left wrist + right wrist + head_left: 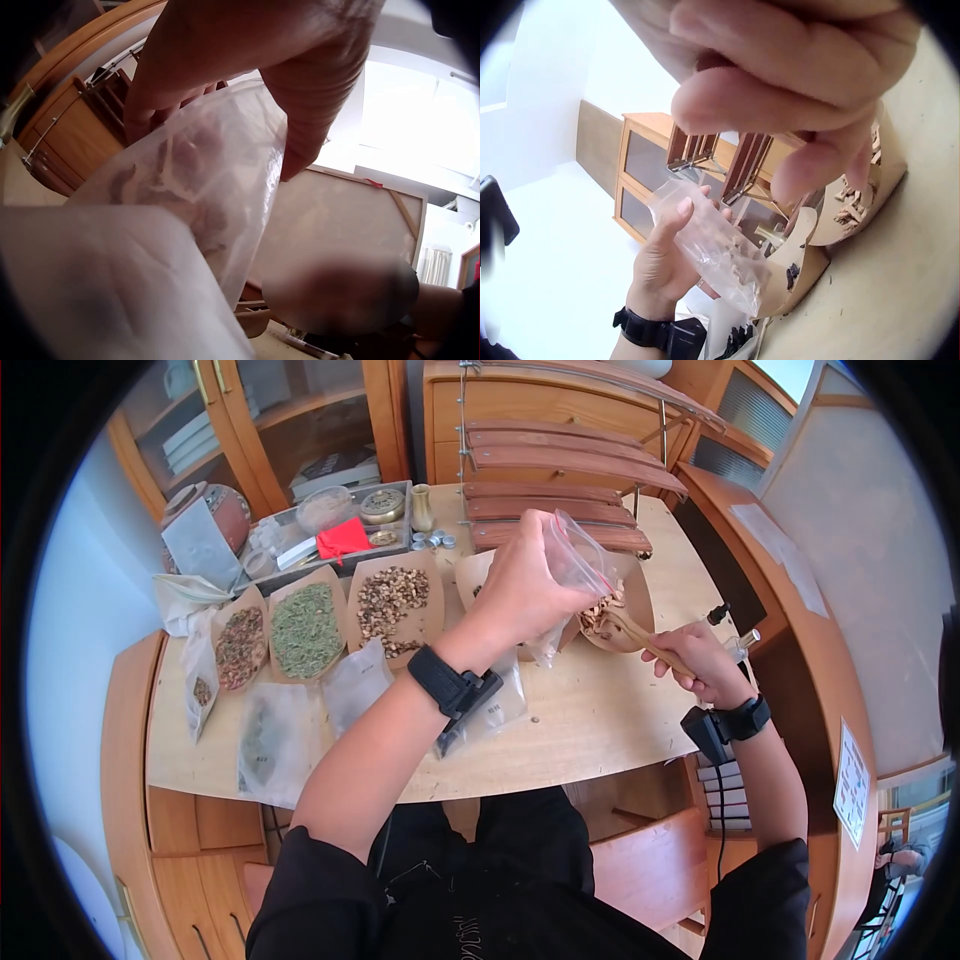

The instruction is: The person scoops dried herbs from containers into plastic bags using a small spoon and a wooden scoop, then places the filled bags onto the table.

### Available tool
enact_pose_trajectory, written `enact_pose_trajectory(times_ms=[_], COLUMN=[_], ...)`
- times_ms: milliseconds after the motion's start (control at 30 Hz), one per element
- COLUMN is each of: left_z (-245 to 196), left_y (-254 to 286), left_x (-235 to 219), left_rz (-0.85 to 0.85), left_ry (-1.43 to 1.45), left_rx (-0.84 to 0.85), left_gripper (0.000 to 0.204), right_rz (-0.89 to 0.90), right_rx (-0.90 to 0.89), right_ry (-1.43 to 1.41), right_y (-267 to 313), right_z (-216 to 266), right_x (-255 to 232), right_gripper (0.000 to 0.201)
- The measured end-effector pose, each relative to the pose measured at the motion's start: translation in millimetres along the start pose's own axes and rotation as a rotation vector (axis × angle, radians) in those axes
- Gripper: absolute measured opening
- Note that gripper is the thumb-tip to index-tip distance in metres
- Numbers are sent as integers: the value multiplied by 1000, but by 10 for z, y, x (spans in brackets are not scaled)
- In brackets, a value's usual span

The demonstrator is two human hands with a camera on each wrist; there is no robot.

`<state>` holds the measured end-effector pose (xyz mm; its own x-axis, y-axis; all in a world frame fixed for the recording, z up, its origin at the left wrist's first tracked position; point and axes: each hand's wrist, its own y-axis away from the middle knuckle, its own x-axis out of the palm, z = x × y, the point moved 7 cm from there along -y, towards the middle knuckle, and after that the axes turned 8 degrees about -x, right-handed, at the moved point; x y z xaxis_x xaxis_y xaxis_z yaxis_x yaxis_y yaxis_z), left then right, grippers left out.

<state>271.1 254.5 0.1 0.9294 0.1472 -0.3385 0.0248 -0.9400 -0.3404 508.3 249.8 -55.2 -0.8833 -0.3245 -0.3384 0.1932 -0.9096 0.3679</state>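
My left hand (530,582) grips a clear plastic zip bag (582,555) and holds it tilted over a boat-shaped paper tray (636,585) at the right of the table. Some dried pieces show through the bag (720,251) in the right wrist view. Brown dried chips (597,622) lie in that tray. With curled fingers my right hand (705,662) holds the handle of a wooden spoon (655,642), whose far end reaches in among the chips. In the right wrist view the fingers hide the spoon.
To the left stand more paper trays, with brown chunks (393,603), green leaves (307,628) and reddish bits (241,645). Plastic bags (275,735) lie along the front edge. Behind are a slatted wooden rack (560,495) and a grey tray (290,520) of small containers.
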Motion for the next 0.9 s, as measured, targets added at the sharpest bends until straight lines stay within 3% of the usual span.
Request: enact_pose_trajectory(times_ms=[200, 300, 467, 567, 667, 800, 867, 900], left_z=[4, 54, 59, -4, 10, 91, 108, 107], left_y=[0, -15, -33, -21, -39, -96, -88, -87], left_x=[-2, 30, 70, 66, 54, 12, -33, -54], left_rz=[6, 23, 32, 28, 11, -9, -20, -31], left_ry=[-40, -43, -32, -43, -52, -27, -21, -14], left_rx=[-34, -43, -23, -24, -6, -2, -17, -29], left_gripper=[70, 71, 71, 70, 71, 72, 72, 72], right_rz=[-11, -98, -171, -71, 13, -103, -134, -121], right_rx=[-95, -152, -531, -576, -528, -593, -540, -385], right_ry=[88, 94, 64, 147, 233, 102, 91, 174], right_y=[92, 265, 701, 776, 730, 715, 610, 479], right_z=[52, 220, 924, 1111, 1077, 1062, 995, 841], right_x=[45, -23, -82, 142, 287, 88, -6, -21], right_gripper=[27, 27, 28, 29, 30, 30, 29, 29])
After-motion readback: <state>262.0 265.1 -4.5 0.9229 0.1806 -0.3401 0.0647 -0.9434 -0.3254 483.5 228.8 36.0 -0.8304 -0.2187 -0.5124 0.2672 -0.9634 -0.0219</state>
